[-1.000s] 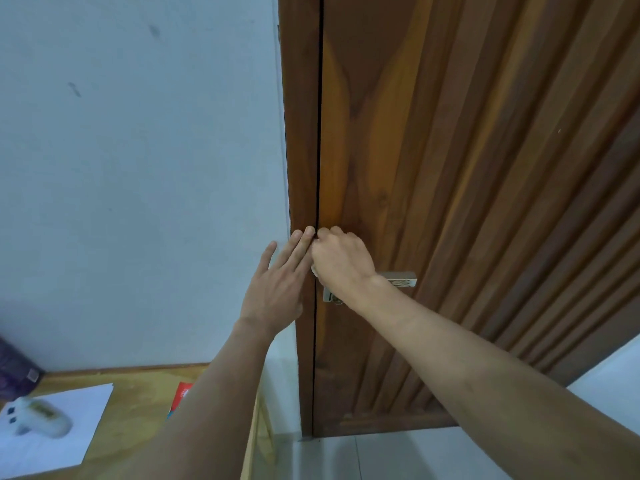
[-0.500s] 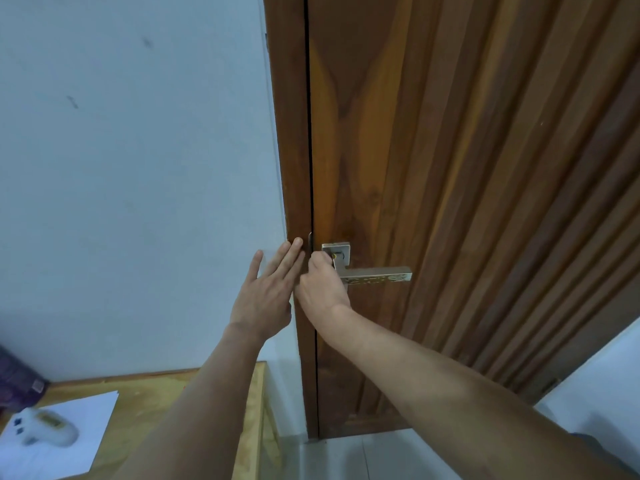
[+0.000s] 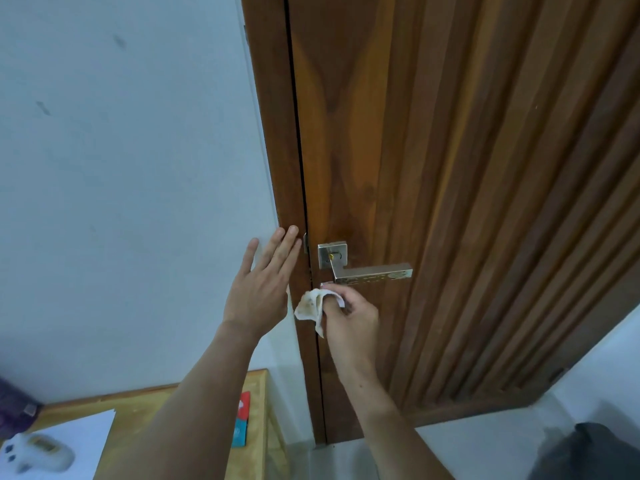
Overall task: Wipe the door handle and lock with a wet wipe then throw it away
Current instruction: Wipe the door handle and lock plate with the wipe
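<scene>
Below the door handle (image 3: 367,271), the right hand (image 3: 349,320) pinches a stained wet wipe (image 3: 311,306), now dropped lower; the left hand (image 3: 263,289) stays spread flat against the frame (image 3: 277,150).

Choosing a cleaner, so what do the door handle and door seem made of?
Door handle: likely metal, brushed satin silver finish, judging by its dull sheen and sharp square edges. Door: appears to be wood with a glossy brown varnish; grain and vertical grooves show.
</scene>
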